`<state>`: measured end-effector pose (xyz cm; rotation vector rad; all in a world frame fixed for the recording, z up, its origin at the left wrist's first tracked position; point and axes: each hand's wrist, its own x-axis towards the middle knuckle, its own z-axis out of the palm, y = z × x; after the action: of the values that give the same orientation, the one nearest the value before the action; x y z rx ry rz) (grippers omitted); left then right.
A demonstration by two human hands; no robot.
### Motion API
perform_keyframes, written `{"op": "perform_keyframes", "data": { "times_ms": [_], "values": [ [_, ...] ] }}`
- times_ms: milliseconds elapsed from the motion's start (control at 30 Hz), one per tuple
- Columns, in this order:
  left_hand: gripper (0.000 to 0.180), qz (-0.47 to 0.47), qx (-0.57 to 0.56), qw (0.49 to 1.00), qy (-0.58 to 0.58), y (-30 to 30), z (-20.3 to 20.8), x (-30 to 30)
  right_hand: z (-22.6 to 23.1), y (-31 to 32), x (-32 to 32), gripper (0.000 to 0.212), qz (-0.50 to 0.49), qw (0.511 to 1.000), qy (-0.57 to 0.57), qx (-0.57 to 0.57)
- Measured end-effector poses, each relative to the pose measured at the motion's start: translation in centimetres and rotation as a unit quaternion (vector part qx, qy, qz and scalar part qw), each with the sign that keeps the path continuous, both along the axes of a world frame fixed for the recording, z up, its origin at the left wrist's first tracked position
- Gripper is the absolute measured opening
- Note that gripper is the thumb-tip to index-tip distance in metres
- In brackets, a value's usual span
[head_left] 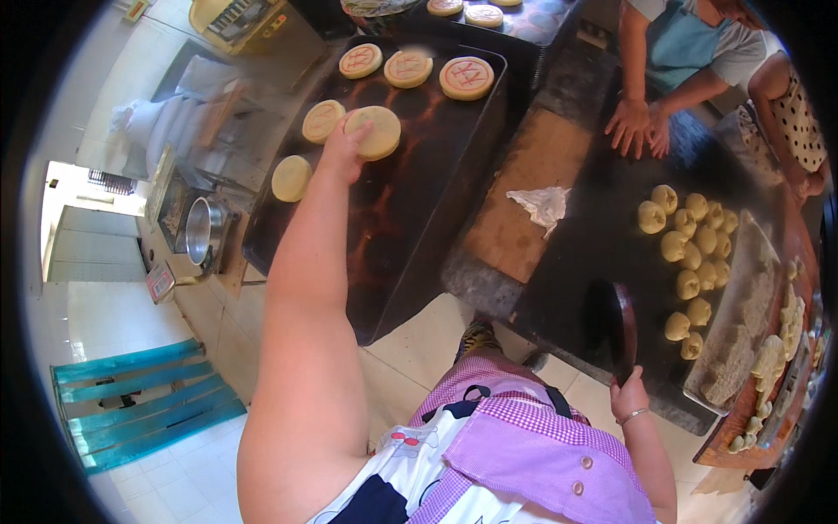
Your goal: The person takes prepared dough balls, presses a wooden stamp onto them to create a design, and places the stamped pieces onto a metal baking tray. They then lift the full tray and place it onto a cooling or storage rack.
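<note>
My left hand (342, 157) is closed on a pale round flat cake (375, 134), thumb on top, above the dark baking tray (384, 271). Beside it on the tray lie a plain pale cake (291, 178) and a cake with a red pattern (325, 120). Three more red-stamped cakes, one of them this cake (467, 78), line the tray's far end. Low at the right, my right hand (629, 395) grips a dark, round, flat paddle-like tool (623, 330), seen nearly edge-on at the edge of the dark worktop (567, 275).
Several dough balls (690, 253) sit on the worktop's right. A co-worker's hands (637, 127) press on its far side. A crumpled white sheet (543, 208) lies over a brown board (515, 236). Another tray of cakes (524, 26) stands beyond; a metal pot (203, 230) is at left.
</note>
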<state>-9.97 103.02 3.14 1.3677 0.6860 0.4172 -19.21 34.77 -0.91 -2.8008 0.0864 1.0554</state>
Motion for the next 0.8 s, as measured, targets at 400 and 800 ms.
{"op": "perform_keyframes", "data": {
  "times_ms": [400,800],
  "values": [
    [0.051,-0.188,0.607,0.769,-0.073,-20.9,2.3,9.2,-3.5,-2.3,-3.4,0.055,-0.157,0.982,-0.017,0.103],
    [0.085,-0.360,0.489,0.795,-0.002,-52.5,-17.1,22.3,-6.8,-2.7,-14.7,0.071,-0.359,0.909,0.016,0.210]
  ]
}}
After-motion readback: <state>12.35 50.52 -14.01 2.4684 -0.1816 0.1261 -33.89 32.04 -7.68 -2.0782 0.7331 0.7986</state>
